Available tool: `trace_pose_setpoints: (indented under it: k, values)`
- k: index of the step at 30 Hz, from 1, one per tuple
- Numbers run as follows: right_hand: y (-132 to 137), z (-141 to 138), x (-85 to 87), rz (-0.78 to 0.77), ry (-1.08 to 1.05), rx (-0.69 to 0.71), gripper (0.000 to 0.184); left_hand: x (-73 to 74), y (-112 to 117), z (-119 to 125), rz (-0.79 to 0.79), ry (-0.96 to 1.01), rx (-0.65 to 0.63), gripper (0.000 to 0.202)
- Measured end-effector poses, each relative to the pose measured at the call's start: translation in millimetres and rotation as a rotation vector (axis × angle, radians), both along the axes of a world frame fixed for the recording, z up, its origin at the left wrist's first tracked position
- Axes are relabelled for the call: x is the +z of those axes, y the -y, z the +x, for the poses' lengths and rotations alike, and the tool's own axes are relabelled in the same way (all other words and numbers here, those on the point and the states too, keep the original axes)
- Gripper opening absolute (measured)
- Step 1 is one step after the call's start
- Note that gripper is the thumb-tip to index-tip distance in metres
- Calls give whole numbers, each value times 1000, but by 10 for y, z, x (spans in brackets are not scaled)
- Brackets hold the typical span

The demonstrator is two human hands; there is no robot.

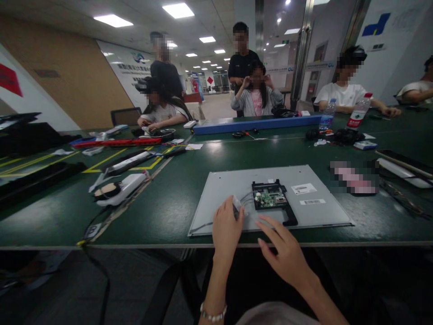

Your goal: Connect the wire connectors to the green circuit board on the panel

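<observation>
A flat grey display panel (216,189) lies on the green table in front of me. A black plastic frame (290,215) with a green circuit board (267,198) rests on it. Thin grey cables (248,198) run from the board's left side to my left hand (227,228), whose fingers are closed round them. A whitish, translucent piece (237,202) shows at those fingertips; what it is I cannot make out. My right hand (282,246) is open, fingers apart, over the panel's near edge just below the black frame.
A white device with a round beige top (117,192) sits to the left, with a black cable (101,264) hanging off the table edge. Phones (355,178), bottles (359,113) and a long blue bar (257,125) lie or stand farther away. Several people sit or stand across the table.
</observation>
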State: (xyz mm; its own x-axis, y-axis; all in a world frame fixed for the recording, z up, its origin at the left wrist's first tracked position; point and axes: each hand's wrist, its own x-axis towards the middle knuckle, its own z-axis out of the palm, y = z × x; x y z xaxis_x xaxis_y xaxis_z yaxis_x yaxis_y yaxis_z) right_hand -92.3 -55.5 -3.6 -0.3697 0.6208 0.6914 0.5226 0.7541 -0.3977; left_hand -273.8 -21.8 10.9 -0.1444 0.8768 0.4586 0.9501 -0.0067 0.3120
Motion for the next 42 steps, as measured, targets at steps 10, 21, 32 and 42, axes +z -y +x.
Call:
trace_pose_setpoints:
  k: [10, 21, 32, 42]
  values:
    - [-486, 1351, -288, -157, 246, -593, 47, 0, 17, 8, 344, 231, -62, 43]
    - [-368, 1403, -267, -269, 518, -454, 62, 62, 92, 17, 548, 269, -66, 39]
    - [-316, 999, 1, -340, 506, -189, 50, 55, 134, 21, 633, 246, -93, 27]
    - [-434, 376, 149, -351, 496, 20, 51, 28, 173, 25, 682, 219, -152, 20]
